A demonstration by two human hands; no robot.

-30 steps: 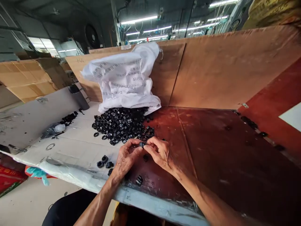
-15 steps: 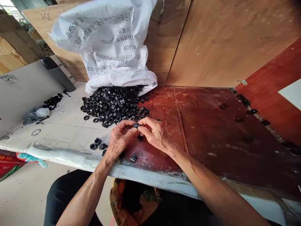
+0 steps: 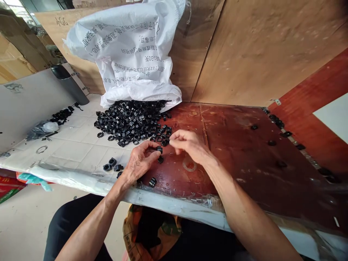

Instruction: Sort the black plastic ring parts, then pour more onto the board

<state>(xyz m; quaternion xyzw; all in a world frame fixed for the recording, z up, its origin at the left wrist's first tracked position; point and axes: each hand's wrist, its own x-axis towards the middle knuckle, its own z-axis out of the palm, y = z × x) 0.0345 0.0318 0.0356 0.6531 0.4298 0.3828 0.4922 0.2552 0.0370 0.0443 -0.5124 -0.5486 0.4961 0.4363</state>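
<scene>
My left hand (image 3: 143, 159) pinches a small black ring-shaped plastic part (image 3: 159, 149) between thumb and fingers, just above the table. To its right is my right hand (image 3: 190, 145), its thumb and fingers pressed together at the near right edge of a heap of black rings (image 3: 130, 121). Whatever its fingertips grip, if anything, is too small to make out. Below the held part, a single black part (image 3: 160, 159) lies on the red-brown surface. Another dark part (image 3: 152, 182) rests nearer the front edge. Several black rings (image 3: 112, 162) sit left of my left wrist.
A white woven sack (image 3: 133, 54) leans on the wooden back board, its mouth at the heap. At the left stand a dark bottle (image 3: 70, 85) and a clear plastic bag (image 3: 40, 130). Scattered black parts (image 3: 272, 143) lie right. An open bag (image 3: 130, 232) sits below the table edge.
My right hand has come away from the part held by both hands and moved right and slightly up to the heap's edge. My left hand keeps the part.
</scene>
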